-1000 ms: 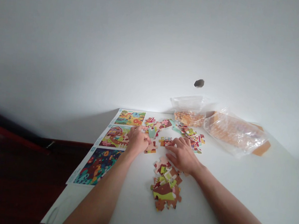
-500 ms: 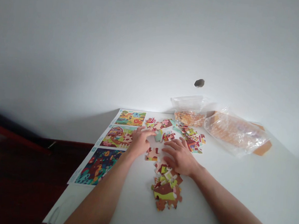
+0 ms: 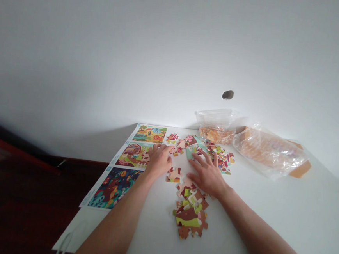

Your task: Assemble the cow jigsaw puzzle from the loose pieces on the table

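My left hand rests over the right edge of the farm picture, index finger stretched to the right and thumb apart from it, with no piece visible in it. My right hand lies palm down with spread fingers, its fingertips on or close to a pale green puzzle piece. Between the hands lies a pink and brown puzzle piece. Several loose pieces are beyond the fingers, and a mixed pile is partly hidden behind my right hand. Closer to me is a heap of brown and green pieces.
A sheet with three printed pictures, including a dark night scene, runs along the table's left edge. At the back stand a clear bag of orange-brown pieces and a larger plastic bag over orange card. The wall borders the table's far side.
The pale green piece has shifted right, away from my left index finger and under my right fingertips. My right hand has moved slightly forward, fingers spread wider. The view has shifted a little.
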`<action>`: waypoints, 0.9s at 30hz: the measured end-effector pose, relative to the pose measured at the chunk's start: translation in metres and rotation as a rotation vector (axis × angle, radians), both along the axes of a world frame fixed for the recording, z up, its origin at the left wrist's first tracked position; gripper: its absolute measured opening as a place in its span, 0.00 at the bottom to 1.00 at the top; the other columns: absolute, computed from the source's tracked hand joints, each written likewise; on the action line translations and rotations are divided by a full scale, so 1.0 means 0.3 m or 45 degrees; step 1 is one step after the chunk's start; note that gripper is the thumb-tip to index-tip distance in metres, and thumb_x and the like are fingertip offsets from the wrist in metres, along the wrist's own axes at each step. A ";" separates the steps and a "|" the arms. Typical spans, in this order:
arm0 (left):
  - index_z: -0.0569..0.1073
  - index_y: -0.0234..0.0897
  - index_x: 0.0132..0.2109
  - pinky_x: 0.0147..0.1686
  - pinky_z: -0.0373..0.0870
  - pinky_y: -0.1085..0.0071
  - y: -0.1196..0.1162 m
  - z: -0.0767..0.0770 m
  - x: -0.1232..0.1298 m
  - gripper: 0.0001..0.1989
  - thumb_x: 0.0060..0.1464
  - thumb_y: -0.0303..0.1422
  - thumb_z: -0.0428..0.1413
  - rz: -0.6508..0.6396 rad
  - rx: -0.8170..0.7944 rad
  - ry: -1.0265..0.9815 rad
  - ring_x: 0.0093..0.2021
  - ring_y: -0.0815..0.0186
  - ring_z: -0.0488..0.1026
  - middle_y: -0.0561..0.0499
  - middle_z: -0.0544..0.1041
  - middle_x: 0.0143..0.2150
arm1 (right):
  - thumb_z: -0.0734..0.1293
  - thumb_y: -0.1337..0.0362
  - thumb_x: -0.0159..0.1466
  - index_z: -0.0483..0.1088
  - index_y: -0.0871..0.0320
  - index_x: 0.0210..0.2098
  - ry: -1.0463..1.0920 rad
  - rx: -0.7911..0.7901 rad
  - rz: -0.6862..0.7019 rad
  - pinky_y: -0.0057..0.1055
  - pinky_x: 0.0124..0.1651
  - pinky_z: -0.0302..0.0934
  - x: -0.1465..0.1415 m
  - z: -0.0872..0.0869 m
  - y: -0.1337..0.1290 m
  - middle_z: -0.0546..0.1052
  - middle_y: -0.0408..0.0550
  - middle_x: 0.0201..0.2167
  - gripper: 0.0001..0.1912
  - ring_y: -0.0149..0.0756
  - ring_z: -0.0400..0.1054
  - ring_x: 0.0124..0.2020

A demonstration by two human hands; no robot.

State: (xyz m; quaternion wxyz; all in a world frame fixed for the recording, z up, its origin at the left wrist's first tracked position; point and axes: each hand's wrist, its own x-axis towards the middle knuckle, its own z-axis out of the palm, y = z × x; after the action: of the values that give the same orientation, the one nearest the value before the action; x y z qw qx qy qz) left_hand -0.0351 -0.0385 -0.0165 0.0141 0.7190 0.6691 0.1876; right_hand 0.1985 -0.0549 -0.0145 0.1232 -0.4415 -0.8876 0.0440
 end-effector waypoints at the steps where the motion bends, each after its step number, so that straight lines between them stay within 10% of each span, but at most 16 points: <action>1: 0.75 0.47 0.54 0.56 0.58 0.52 -0.002 0.002 0.004 0.20 0.54 0.28 0.54 -0.001 -0.001 0.008 0.54 0.51 0.64 0.48 0.76 0.49 | 0.60 0.48 0.69 0.65 0.50 0.62 0.004 0.012 -0.015 0.68 0.66 0.23 0.000 0.000 0.001 0.60 0.51 0.67 0.25 0.59 0.43 0.68; 6: 0.78 0.50 0.51 0.55 0.57 0.52 -0.003 -0.005 0.013 0.17 0.54 0.43 0.60 0.009 -0.007 0.015 0.53 0.49 0.63 0.47 0.74 0.50 | 0.59 0.51 0.70 0.69 0.49 0.58 0.073 0.030 0.072 0.63 0.67 0.24 0.007 0.009 0.002 0.66 0.48 0.63 0.21 0.53 0.50 0.65; 13: 0.79 0.47 0.42 0.56 0.57 0.52 0.006 -0.014 0.007 0.09 0.53 0.38 0.62 -0.001 0.016 -0.043 0.56 0.50 0.62 0.52 0.75 0.55 | 0.60 0.50 0.70 0.65 0.51 0.62 0.011 0.011 -0.064 0.69 0.65 0.25 0.006 -0.014 0.014 0.63 0.49 0.65 0.24 0.58 0.46 0.67; 19: 0.77 0.41 0.29 0.57 0.57 0.54 0.004 0.001 0.012 0.11 0.55 0.42 0.60 -0.055 0.076 -0.084 0.52 0.53 0.66 0.51 0.80 0.42 | 0.60 0.50 0.69 0.64 0.51 0.63 -0.005 0.010 -0.072 0.71 0.65 0.26 0.008 -0.023 0.019 0.61 0.50 0.66 0.25 0.60 0.44 0.68; 27: 0.65 0.54 0.63 0.63 0.44 0.43 0.012 -0.025 0.036 0.26 0.59 0.43 0.56 -0.266 -0.027 0.015 0.67 0.46 0.52 0.52 0.65 0.66 | 0.56 0.49 0.71 0.58 0.50 0.66 0.043 -0.001 0.042 0.72 0.63 0.22 -0.004 -0.011 0.021 0.62 0.49 0.66 0.27 0.60 0.42 0.69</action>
State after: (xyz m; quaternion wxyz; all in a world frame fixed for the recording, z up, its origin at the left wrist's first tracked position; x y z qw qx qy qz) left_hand -0.0244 -0.0348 -0.0241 0.0371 0.7858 0.5924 0.1739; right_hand 0.1973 -0.0486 -0.0178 0.1371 -0.4261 -0.8926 0.0539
